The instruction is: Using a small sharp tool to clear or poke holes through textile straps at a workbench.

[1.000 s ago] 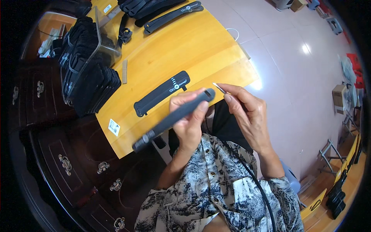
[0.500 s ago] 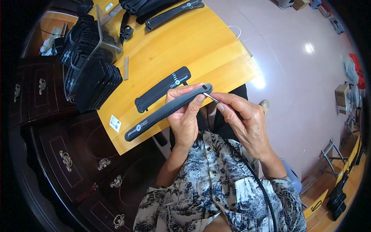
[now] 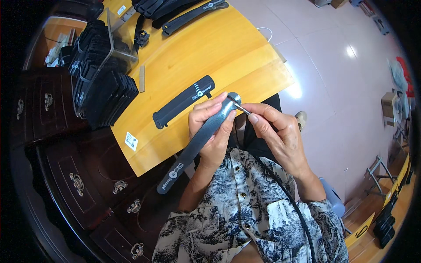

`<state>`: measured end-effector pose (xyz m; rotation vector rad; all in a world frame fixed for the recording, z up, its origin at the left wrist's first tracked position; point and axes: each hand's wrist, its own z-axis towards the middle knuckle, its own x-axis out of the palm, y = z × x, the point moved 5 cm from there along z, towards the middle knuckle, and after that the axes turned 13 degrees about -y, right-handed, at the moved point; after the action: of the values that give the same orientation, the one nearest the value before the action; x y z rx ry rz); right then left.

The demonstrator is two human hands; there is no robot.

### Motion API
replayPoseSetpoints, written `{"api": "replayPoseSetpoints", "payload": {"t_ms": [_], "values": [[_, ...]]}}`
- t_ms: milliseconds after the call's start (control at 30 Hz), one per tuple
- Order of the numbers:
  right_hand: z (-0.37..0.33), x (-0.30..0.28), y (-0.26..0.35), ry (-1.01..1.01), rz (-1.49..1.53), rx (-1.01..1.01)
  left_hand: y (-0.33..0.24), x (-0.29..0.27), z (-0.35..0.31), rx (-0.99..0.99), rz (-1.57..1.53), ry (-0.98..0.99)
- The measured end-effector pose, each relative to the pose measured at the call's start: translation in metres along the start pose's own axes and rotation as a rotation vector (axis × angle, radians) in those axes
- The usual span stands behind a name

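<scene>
A long black strap [image 3: 190, 152] with white lettering is gripped near its rounded upper end by my left hand [image 3: 212, 142], fingers behind and thumb along its edge. Its lower end hangs free past the table's front edge. Between my right thumb and fingers is a slim silver metal tool [image 3: 242, 109]; my right hand [image 3: 283, 142] closes on its rear part. The tool's tip meets the slot near the strap's upper end; how deep it goes cannot be made out. Just beyond, a stack of black straps [image 3: 180, 105] lies on the table.
On the yellow wooden table [image 3: 206, 50] a clear bin [image 3: 112, 39] holds many black straps at the left. More straps [image 3: 193, 18] lie at the far side. A flat brown strip [image 3: 141, 79] and a white label [image 3: 130, 141] are on the tabletop. Dark drawers [image 3: 76, 182] stand at lower left.
The held strap has turned, its lower end swinging down and right, off the table's edge, and its face now shows more. The tool stays at the slot end.
</scene>
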<state>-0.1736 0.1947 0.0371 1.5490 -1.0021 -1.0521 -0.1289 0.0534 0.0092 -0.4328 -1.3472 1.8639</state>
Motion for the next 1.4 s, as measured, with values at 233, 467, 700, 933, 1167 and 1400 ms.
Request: {"api": "replayPoseSetpoints", "payload": {"t_ms": [233, 467, 700, 933, 1167, 1400], "values": [[0.000, 0.002, 0.000, 0.067, 0.002, -0.032, 0.014, -0.004, -0.002, -0.197, -0.161, -0.090], [0.001, 0.001, 0.006, 0.069, -0.040, -0.108, 0.013, -0.004, 0.001, -0.168, -0.148, -0.064], [-0.001, 0.001, 0.000, 0.066, 0.024, 0.046, 0.010, -0.002, 0.002, -0.100, -0.095, -0.044], [-0.003, 0.007, -0.008, 0.011, 0.061, 0.028, 0.000, -0.003, 0.003, 0.141, 0.102, -0.006], [-0.004, 0.016, -0.017, -0.042, 0.297, 0.204, -0.004, -0.001, -0.006, 0.272, 0.226, 0.007], [0.007, 0.008, -0.011, 0.003, 0.102, 0.045, -0.001, -0.009, 0.004, 0.065, 0.034, -0.025]]}}
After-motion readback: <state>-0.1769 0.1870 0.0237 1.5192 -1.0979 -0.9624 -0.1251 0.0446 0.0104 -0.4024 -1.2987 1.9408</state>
